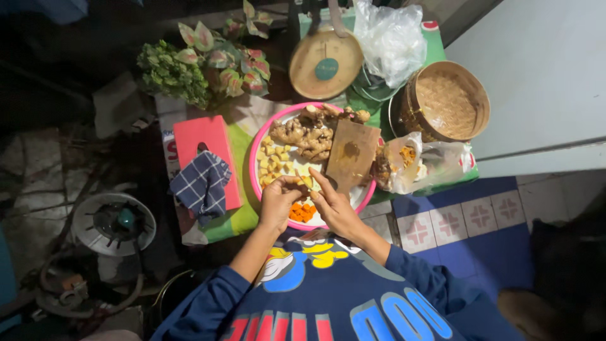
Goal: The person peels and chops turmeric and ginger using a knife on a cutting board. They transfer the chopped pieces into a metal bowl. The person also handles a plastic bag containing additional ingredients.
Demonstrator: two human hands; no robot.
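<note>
A small pale root piece (302,183) sits pinched between both hands (309,202) at the near rim of a pink tray (254,165), above orange chunks (302,211). The left hand (279,201) and right hand (334,205) meet on it; in such dim light, fingers could slip. Ginger (306,134) and a wooden board (351,155) lie beyond.

The hands (278,201) (334,208) are meeting over the pink tray (254,165), and whatever the fingertips are pinching is too small to make out. The hands are covering the tray's near rim. The board (351,155) is hiding the tray's right side. The left floor is lying in darkness.
</note>
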